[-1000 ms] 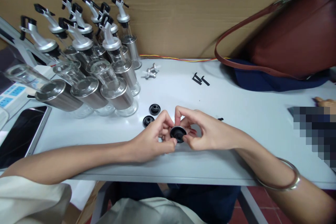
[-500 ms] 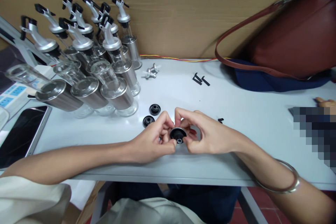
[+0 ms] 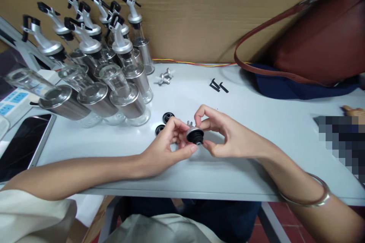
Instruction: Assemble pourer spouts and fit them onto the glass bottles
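Low over the table, between both hands, is a bottle pourer cap with a silver dome, small prongs on top and a ridged black stopper pointing down. My left hand pinches its left side, with the thumb at the stopper's lower edge. On the other side, the thumb and curved fingers of my right hand hold it at the rim and base. Behind my left fingers lie two black round stoppers, partly hidden. Farther back are small silver spouts and several thin black levers.
At left stand several glass-and-steel bottles without tops, and behind them bottles with pourers. A phone and a power strip lie at far left. A brown bag rests at back right; another person's hand shows at the right edge.
The pourer cap has risen slightly and turned, so its silver dome and prongs now show. My right hand has shifted upward, its fingers more spread around the cap.
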A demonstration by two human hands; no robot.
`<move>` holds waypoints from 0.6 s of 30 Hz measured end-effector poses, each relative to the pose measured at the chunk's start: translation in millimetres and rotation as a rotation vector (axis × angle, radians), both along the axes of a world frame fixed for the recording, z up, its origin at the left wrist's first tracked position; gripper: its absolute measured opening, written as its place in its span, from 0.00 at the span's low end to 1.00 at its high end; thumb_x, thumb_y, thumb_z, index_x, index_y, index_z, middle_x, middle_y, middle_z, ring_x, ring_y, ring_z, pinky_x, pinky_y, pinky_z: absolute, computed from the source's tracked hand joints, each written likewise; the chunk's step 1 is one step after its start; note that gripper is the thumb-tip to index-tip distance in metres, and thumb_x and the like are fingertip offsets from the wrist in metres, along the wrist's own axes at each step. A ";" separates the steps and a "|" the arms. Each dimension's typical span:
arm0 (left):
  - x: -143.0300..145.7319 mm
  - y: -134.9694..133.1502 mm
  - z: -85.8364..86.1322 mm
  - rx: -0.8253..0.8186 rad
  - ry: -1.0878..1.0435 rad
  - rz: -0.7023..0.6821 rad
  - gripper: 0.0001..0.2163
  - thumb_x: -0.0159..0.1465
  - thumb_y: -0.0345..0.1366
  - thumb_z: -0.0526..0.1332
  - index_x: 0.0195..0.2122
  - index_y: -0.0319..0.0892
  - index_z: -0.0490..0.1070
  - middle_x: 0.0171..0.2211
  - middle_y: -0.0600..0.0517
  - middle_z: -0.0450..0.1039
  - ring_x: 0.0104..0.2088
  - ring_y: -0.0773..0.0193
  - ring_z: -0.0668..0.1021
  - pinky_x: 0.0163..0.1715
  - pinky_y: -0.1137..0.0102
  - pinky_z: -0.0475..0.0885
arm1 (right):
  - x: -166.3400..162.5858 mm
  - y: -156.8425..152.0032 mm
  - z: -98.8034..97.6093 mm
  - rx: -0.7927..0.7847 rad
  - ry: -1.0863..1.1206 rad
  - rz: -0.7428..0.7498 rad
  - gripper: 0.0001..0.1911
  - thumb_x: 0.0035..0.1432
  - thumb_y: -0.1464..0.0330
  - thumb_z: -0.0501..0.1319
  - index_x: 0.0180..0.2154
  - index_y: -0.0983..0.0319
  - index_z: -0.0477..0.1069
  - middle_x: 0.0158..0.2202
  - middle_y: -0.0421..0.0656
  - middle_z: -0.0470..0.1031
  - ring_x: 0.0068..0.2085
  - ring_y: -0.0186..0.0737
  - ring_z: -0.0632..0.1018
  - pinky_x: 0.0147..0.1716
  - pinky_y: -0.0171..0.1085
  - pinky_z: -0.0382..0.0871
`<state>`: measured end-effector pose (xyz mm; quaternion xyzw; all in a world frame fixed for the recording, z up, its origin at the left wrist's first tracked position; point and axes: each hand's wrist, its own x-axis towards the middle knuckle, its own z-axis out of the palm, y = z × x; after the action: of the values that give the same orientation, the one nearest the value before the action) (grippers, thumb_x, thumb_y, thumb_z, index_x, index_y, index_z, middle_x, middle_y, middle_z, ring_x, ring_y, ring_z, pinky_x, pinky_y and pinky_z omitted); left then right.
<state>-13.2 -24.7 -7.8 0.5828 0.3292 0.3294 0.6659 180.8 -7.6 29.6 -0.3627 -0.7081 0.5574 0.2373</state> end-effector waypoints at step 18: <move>-1.6 4.3 -11.2 0.228 0.001 0.015 0.12 0.63 0.32 0.63 0.44 0.49 0.63 0.45 0.54 0.64 0.48 0.65 0.68 0.48 0.69 0.63 | 7.1 7.1 1.3 0.222 -0.149 0.005 0.10 0.53 0.69 0.67 0.33 0.60 0.66 0.33 0.38 0.78 0.35 0.36 0.78 0.37 0.34 0.69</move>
<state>-14.8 -20.4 -19.0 0.6524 0.2943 0.3693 0.5927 188.0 -0.5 30.9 -0.3729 -0.7820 0.4476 0.2212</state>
